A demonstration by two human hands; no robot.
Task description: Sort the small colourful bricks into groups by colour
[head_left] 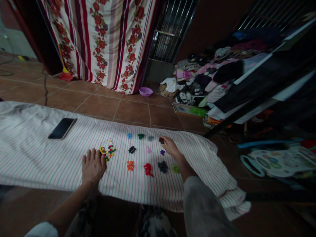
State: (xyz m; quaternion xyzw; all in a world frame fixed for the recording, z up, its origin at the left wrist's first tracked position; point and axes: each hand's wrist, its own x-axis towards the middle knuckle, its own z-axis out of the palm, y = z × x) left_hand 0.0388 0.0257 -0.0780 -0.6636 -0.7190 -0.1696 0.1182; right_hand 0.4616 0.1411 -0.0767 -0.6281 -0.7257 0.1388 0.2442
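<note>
Left hand (93,165) palm-down, right hand (171,147) stretched forward

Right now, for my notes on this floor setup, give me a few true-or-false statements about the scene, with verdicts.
1. The phone lies on the striped cloth. True.
2. The left hand is holding the phone. False: it rests palm down on the cloth, beside a mixed heap of small coloured pieces.
3. The right hand has its fingers at a small dark red group of pieces. True.
4. The orange pieces are mixed in with the red pieces. False: they lie in separate groups.
5. A purple basin stands on the tile floor, off the cloth. True.
</note>
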